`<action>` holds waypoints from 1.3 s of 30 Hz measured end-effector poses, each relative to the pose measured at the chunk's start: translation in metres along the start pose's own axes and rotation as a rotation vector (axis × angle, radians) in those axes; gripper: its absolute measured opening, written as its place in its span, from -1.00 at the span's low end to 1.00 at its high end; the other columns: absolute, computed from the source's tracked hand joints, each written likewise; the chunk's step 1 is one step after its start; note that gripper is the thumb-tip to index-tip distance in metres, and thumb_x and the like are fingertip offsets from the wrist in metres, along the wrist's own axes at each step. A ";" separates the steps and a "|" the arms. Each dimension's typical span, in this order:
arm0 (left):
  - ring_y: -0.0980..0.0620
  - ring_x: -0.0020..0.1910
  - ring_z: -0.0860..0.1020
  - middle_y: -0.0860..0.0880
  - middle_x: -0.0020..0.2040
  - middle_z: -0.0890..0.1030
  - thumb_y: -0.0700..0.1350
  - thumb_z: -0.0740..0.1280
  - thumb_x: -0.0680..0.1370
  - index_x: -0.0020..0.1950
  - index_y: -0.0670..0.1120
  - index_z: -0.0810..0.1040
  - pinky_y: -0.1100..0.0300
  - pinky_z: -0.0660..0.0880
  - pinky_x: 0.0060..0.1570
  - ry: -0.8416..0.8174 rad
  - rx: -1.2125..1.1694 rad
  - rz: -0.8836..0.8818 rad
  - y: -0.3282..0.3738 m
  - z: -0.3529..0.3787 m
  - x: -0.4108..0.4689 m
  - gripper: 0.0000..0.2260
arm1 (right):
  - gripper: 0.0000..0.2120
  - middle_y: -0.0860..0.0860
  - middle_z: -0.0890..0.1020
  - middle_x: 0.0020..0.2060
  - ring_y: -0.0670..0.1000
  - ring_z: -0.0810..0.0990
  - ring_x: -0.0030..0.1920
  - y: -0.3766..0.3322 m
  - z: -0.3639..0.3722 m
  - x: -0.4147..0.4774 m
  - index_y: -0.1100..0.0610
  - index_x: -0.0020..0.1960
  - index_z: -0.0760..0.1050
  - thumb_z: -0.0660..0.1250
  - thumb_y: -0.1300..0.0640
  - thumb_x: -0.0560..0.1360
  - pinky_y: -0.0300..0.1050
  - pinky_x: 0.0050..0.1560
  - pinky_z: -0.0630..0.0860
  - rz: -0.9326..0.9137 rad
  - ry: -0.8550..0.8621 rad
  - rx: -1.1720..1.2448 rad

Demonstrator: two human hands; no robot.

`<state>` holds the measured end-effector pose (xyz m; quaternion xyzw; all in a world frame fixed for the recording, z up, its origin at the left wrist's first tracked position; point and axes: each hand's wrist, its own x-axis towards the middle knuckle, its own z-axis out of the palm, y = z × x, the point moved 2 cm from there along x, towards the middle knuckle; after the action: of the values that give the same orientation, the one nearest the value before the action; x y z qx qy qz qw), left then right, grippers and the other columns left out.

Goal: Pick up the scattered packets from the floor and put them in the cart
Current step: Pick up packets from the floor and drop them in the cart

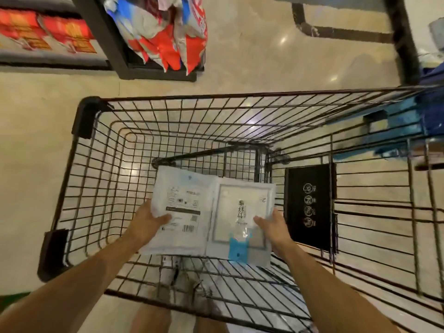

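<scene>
I look straight down into a black wire shopping cart (pixel 89 116). Two flat white packets are held side by side over its basket. My left hand (pixel 149 219) grips the left packet (pixel 182 200), which shows printed text and barcodes, with the thumb on top. My right hand (pixel 271 224) grips the right packet (pixel 242 212), which has a grey frame, dark characters and a blue patch at its near edge. The packets' inner edges touch or overlap. The cart's wire bottom below them shows no other packet.
A black shelf unit (pixel 108 44) with red, white and blue bags (pixel 168 34) stands on the beige floor beyond the cart. A black placard (pixel 310 205) hangs inside the cart's right wall. Blue items (pixel 396 126) lie past the cart's right side. My legs show below the cart.
</scene>
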<state>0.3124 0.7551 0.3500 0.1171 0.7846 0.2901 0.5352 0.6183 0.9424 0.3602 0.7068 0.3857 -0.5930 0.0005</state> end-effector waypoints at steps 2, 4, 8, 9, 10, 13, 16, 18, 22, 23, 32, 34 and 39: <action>-0.05 0.08 0.65 -0.07 0.16 0.67 -0.20 0.53 0.51 0.33 -0.16 0.57 0.08 0.59 0.06 0.012 0.084 -0.037 -0.008 0.003 0.006 -0.60 | -0.77 0.00 0.62 -0.04 -0.04 0.63 -0.11 0.006 0.006 0.007 0.19 0.19 0.44 0.39 0.34 0.59 -0.18 -0.27 0.63 0.009 0.080 -0.089; -0.13 0.14 0.63 -0.11 0.20 0.66 -0.17 0.55 0.50 0.34 -0.18 0.55 0.02 0.58 0.09 0.041 0.128 -0.067 -0.010 0.004 0.012 -0.56 | -0.70 0.05 0.58 0.05 0.02 0.59 -0.04 0.013 0.009 0.013 0.12 0.19 0.37 0.43 0.27 0.57 -0.05 -0.13 0.62 -0.003 0.143 -0.210; -0.14 0.11 0.65 -0.13 0.20 0.67 -0.12 0.58 0.47 0.29 -0.16 0.55 0.04 0.58 0.00 0.061 0.210 -0.117 -0.012 0.005 0.022 -0.56 | -0.65 0.05 0.53 0.12 0.09 0.54 0.07 0.018 0.011 0.013 0.06 0.24 0.31 0.42 0.19 0.58 -0.03 -0.13 0.51 -0.013 0.204 -0.325; -0.14 0.09 0.64 -0.14 0.19 0.67 -0.10 0.58 0.47 0.28 -0.16 0.54 0.03 0.59 -0.01 0.066 0.233 -0.127 -0.012 0.004 0.022 -0.56 | -0.64 0.03 0.53 0.11 0.08 0.53 0.06 0.016 0.012 0.012 0.06 0.27 0.31 0.41 0.19 0.58 -0.09 -0.21 0.46 -0.012 0.215 -0.354; -0.14 0.07 0.64 -0.14 0.17 0.65 -0.08 0.58 0.48 0.26 -0.17 0.51 0.01 0.60 -0.02 0.067 0.266 -0.134 -0.008 0.003 0.018 -0.55 | -0.62 0.03 0.54 0.12 0.07 0.54 0.05 0.013 0.012 0.011 0.06 0.29 0.31 0.41 0.19 0.58 -0.12 -0.26 0.44 -0.014 0.227 -0.384; -0.21 0.08 0.61 -0.11 0.12 0.55 -0.05 0.52 0.54 0.32 -0.22 0.35 -0.03 0.60 -0.05 0.043 0.411 -0.140 0.014 -0.004 -0.003 -0.49 | -0.58 0.09 0.58 0.18 0.15 0.60 0.11 0.000 0.012 -0.003 0.11 0.33 0.32 0.38 0.23 0.54 0.02 -0.08 0.62 0.014 0.221 -0.486; -0.18 0.11 0.59 -0.15 0.18 0.55 -0.07 0.43 0.57 0.37 -0.18 0.30 -0.03 0.59 -0.02 0.020 0.606 -0.058 0.055 -0.015 -0.032 -0.52 | -0.56 0.16 0.55 0.27 0.23 0.59 0.23 -0.024 0.006 -0.026 0.17 0.37 0.34 0.38 0.18 0.55 0.17 0.22 0.60 -0.016 0.142 -0.625; -0.13 0.14 0.58 -0.14 0.23 0.55 -0.04 0.37 0.58 0.41 -0.13 0.32 -0.02 0.58 0.04 0.004 0.706 0.059 0.093 -0.024 -0.058 -0.54 | -0.50 0.16 0.53 0.34 0.22 0.57 0.28 -0.059 0.000 -0.056 0.15 0.46 0.35 0.40 0.08 0.58 0.14 0.28 0.55 -0.134 0.095 -0.707; -0.09 0.20 0.55 -0.10 0.28 0.56 0.05 0.28 0.61 0.49 -0.06 0.34 -0.05 0.55 0.14 0.119 0.877 0.322 0.182 -0.035 -0.131 -0.53 | -0.50 0.13 0.51 0.38 0.16 0.52 0.34 -0.142 -0.021 -0.137 0.06 0.52 0.37 0.35 -0.05 0.63 0.13 0.32 0.52 -0.480 0.077 -0.826; -0.10 0.24 0.54 -0.11 0.32 0.55 0.08 0.27 0.61 0.51 -0.06 0.33 -0.07 0.53 0.19 0.176 0.918 0.382 0.204 -0.038 -0.152 -0.50 | -0.50 0.11 0.51 0.39 0.14 0.51 0.36 -0.164 -0.027 -0.160 0.05 0.52 0.37 0.34 -0.08 0.64 0.15 0.34 0.51 -0.586 0.100 -0.863; -0.20 0.59 0.19 -0.19 0.63 0.21 0.30 0.07 0.62 0.65 0.00 0.12 -0.24 0.04 0.57 0.686 1.100 0.430 0.299 -0.131 -0.366 -0.34 | -0.42 0.09 0.41 0.53 0.17 0.33 0.55 -0.318 0.012 -0.410 -0.08 0.56 0.34 0.23 -0.29 0.61 0.32 0.61 0.05 -1.387 0.269 -1.234; -0.21 0.60 0.17 -0.19 0.64 0.18 0.31 0.11 0.62 0.64 0.01 0.11 -0.27 0.05 0.56 0.812 1.058 0.339 0.292 -0.170 -0.412 -0.33 | -0.40 0.12 0.47 0.48 0.20 0.39 0.50 -0.330 0.044 -0.466 -0.04 0.53 0.39 0.28 -0.29 0.58 0.38 0.57 0.09 -1.554 0.280 -1.242; -0.24 0.62 0.12 -0.22 0.65 0.12 0.32 0.08 0.63 0.67 -0.04 0.05 -0.33 0.01 0.54 1.032 1.011 0.100 0.219 -0.268 -0.528 -0.29 | -0.35 0.09 0.47 0.43 0.18 0.37 0.49 -0.322 0.146 -0.592 -0.03 0.53 0.37 0.27 -0.33 0.56 0.40 0.57 0.04 -1.803 0.161 -1.257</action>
<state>0.2519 0.5819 0.9542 0.2342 0.9693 -0.0658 -0.0367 0.3209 0.7793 0.9600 0.0763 0.9919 -0.0260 -0.0978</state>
